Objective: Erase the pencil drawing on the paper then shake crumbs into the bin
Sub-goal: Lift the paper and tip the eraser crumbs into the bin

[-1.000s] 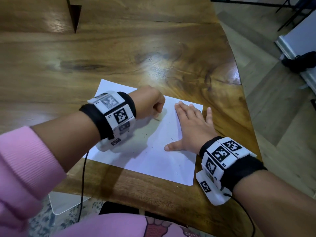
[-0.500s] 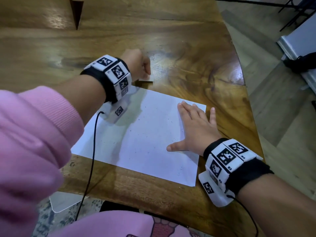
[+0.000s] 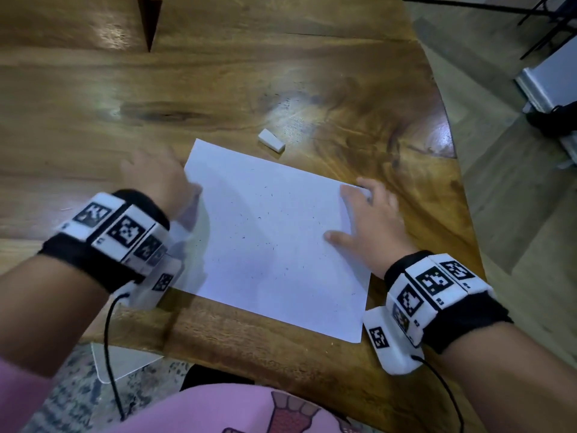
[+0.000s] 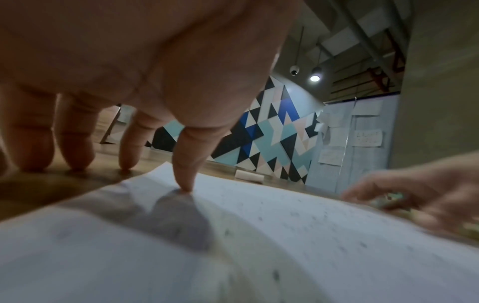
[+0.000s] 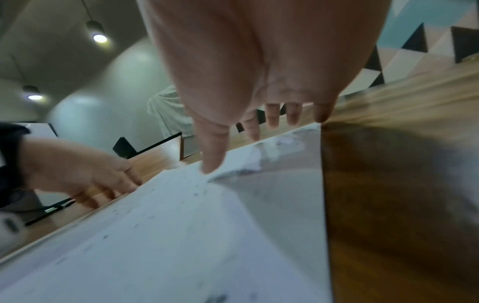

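Note:
The white paper lies on the wooden table, speckled with dark eraser crumbs. Just beyond its far edge sits the white eraser, on its own. My left hand is at the sheet's left edge: the thumb presses on the paper and the straight fingers touch the wood beside it. My right hand is at the far right corner. Its thumb is on the paper and its fingers are at the edge, which buckles up between them.
The table's curved right edge runs close to my right hand, with floor beyond it. A pale flat object lies on the floor under the near edge. A dark wedge-shaped gap cuts into the far tabletop.
My left hand carried the eraser past the paper, left it there and came back to the left edge. My right hand slid from lying flat on the sheet to its right corner.

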A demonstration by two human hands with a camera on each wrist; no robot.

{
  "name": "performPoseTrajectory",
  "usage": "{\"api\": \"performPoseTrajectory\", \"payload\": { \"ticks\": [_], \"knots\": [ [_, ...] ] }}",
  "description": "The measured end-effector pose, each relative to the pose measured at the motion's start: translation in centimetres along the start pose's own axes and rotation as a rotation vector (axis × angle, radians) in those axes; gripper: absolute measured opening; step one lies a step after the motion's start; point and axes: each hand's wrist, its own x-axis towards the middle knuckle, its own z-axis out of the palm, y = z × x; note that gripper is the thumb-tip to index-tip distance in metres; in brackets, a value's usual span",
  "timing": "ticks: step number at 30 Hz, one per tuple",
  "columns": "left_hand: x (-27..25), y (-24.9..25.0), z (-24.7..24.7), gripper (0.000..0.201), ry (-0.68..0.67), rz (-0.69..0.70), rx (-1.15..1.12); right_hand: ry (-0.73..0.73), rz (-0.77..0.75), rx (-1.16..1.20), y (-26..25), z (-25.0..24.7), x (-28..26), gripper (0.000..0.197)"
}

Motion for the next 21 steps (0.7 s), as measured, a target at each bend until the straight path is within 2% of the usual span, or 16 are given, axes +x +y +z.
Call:
{"api": "performPoseTrajectory", "payload": {
  "ticks": [2,6,14,18,21],
  "knots": [
    [-1.1,-0.1,-0.2,0.061,-0.023,-0.056,-0.054,0.103,0.111,-0.009,0.3,-0.5,0.5,0.08],
    [-2.3,-0.5,0.0,0.068,-0.067,-0.085,-0.1,0.051,0.25,-0.031,0.5,-1.2,1.6,0.09],
    [-2.6,-1.6,1.5,0.065,-0.026,-0.025,-0.184,-0.016,0.267,-0.106,0.2,-2.1,2.7,0.088],
    [-3.1,-1.7,1.3,0.063,-0.018,-0.029,-0.235,-0.045,0.24,-0.094,0.2,-2.1,2.5,0.075],
    [-3.4,-1.7,1.1,0.059,-0.023,-0.021,-0.259,-0.069,0.226,0.05,0.6,-2.1,2.3,0.059]
  ]
}}
